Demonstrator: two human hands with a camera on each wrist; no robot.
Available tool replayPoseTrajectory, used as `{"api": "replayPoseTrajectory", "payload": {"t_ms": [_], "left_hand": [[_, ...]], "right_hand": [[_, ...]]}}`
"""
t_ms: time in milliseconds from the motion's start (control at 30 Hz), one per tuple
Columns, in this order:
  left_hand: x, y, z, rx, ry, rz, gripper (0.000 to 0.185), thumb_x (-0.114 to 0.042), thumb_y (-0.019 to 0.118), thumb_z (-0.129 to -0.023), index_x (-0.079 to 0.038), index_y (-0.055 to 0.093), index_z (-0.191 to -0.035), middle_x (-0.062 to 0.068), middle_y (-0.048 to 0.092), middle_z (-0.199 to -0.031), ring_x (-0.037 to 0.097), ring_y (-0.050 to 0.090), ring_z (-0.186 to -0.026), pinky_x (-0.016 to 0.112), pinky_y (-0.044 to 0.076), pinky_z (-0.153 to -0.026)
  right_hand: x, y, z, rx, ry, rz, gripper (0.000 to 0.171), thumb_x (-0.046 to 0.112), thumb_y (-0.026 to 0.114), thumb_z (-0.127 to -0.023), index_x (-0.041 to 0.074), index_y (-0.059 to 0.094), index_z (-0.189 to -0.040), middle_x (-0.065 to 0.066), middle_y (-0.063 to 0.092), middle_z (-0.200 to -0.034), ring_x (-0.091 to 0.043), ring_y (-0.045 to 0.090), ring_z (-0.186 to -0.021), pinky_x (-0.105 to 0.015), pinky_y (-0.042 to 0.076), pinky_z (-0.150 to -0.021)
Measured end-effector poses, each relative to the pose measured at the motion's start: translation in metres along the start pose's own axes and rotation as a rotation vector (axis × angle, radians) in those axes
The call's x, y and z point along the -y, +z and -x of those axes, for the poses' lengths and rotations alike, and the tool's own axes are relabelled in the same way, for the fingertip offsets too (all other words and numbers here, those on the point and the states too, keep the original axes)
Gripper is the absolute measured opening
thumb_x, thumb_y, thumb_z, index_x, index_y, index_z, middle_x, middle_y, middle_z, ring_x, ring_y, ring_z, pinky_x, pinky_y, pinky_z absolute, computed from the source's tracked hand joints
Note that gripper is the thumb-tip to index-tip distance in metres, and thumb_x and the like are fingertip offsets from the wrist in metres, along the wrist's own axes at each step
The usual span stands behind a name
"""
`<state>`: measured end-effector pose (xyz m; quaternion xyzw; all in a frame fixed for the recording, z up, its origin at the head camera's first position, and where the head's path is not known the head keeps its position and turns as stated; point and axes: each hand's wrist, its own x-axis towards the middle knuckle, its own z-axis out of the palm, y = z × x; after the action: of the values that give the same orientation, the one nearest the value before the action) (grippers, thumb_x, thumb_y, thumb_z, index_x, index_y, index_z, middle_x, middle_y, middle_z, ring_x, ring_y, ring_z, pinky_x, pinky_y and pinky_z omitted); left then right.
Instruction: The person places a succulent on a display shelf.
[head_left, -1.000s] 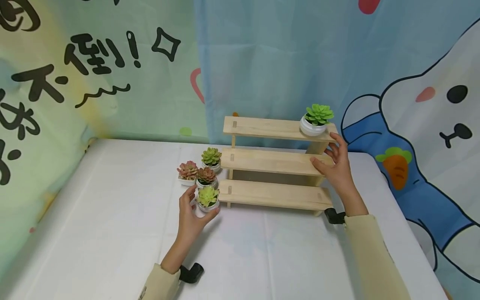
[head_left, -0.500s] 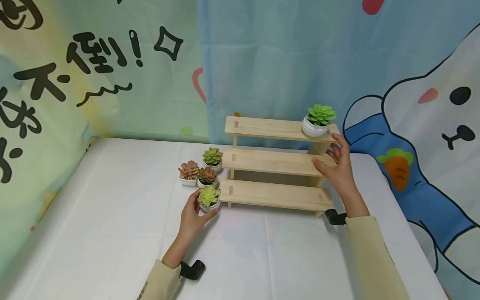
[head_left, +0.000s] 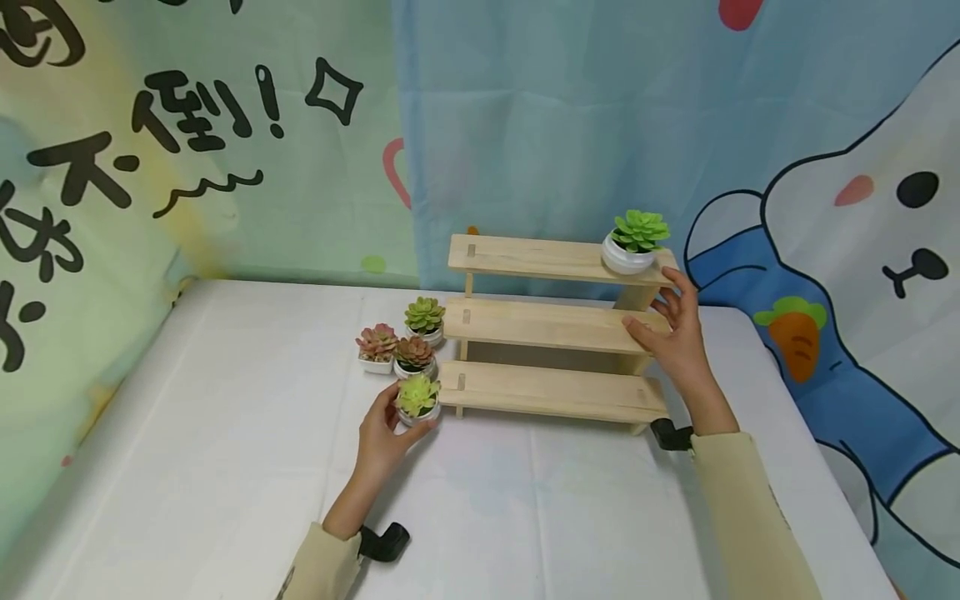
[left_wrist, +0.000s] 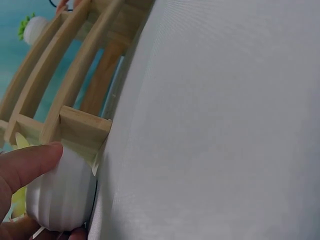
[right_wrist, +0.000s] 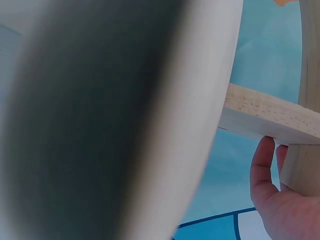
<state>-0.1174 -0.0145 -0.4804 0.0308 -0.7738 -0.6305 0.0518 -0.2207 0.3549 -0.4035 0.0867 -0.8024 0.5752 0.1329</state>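
Note:
My left hand (head_left: 383,434) holds the white pot (left_wrist: 62,192) of a yellow-green succulent (head_left: 417,395), thumb on one side and fingers round the other. This plant is at the left front corner of a three-tier wooden stand (head_left: 551,390). At the stand's right end, my right hand (head_left: 678,333) grips the frame, its thumb over the middle board and its fingers up by the top board's end. In the right wrist view, the fingers (right_wrist: 263,167) touch the wood. A bright green succulent (head_left: 636,237) in a white pot stands on the top tier's right end.
Left of the stand, a dark green succulent (head_left: 425,316), a reddish-brown one (head_left: 415,354) and a pink one (head_left: 377,343) stand close together in white pots on the white tablecloth (head_left: 225,433). A printed curtain (head_left: 540,117) hangs behind the table.
My left hand's fingers have moved in from beside the yellow-green succulent to close around its pot. The right hand and the stand keep their places.

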Motion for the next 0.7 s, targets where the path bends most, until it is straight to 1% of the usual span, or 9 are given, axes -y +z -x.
{"api": "replayPoseTrajectory", "payload": {"t_ms": [100,233,433,567,700], "left_hand": [[0.0,-0.001,0.002,0.002,-0.004,0.003,0.069,0.003,0.079,-0.078,0.016,0.042,-0.135,0.033,0.048,-0.135,0.045,0.049,-0.126,0.047,0.041,-0.106],[-0.001,-0.003,0.004,-0.003,-0.009,0.004,0.068,0.004,0.079,-0.077,0.016,0.044,-0.134,0.032,0.051,-0.132,0.042,0.052,-0.123,0.046,0.043,-0.104],[-0.003,-0.006,0.008,-0.034,-0.009,0.017,0.067,0.004,0.079,-0.077,0.016,0.044,-0.133,0.032,0.052,-0.13,0.039,0.053,-0.118,0.045,0.045,-0.102],[-0.005,-0.007,0.01,-0.059,-0.007,0.012,0.066,0.003,0.08,-0.077,0.016,0.045,-0.132,0.031,0.053,-0.128,0.039,0.055,-0.116,0.044,0.048,-0.099],[-0.006,-0.008,0.011,-0.088,-0.013,0.012,0.066,0.001,0.081,-0.076,0.014,0.048,-0.131,0.03,0.055,-0.127,0.04,0.057,-0.114,0.038,0.053,-0.093]], "right_hand": [[0.0,0.0,0.0,0.006,0.002,-0.002,0.083,-0.01,0.062,-0.089,0.019,0.019,-0.154,0.002,0.036,-0.141,-0.022,0.038,-0.127,-0.032,0.035,-0.1],[0.0,-0.001,0.0,0.01,0.012,0.013,0.084,-0.007,0.064,-0.089,0.021,0.018,-0.154,-0.002,0.037,-0.141,-0.023,0.039,-0.127,-0.029,0.037,-0.097],[-0.003,-0.002,-0.002,0.009,0.017,0.025,0.084,-0.006,0.064,-0.089,0.022,0.018,-0.154,-0.004,0.038,-0.142,-0.016,0.04,-0.124,-0.028,0.039,-0.093],[-0.004,-0.002,-0.002,0.011,0.015,0.027,0.084,-0.006,0.064,-0.089,0.022,0.018,-0.154,-0.003,0.038,-0.143,-0.013,0.041,-0.123,-0.028,0.04,-0.091],[-0.005,-0.001,-0.002,0.01,0.008,0.018,0.084,-0.006,0.064,-0.089,0.022,0.019,-0.154,0.0,0.04,-0.14,-0.013,0.041,-0.121,-0.027,0.039,-0.091]]}}
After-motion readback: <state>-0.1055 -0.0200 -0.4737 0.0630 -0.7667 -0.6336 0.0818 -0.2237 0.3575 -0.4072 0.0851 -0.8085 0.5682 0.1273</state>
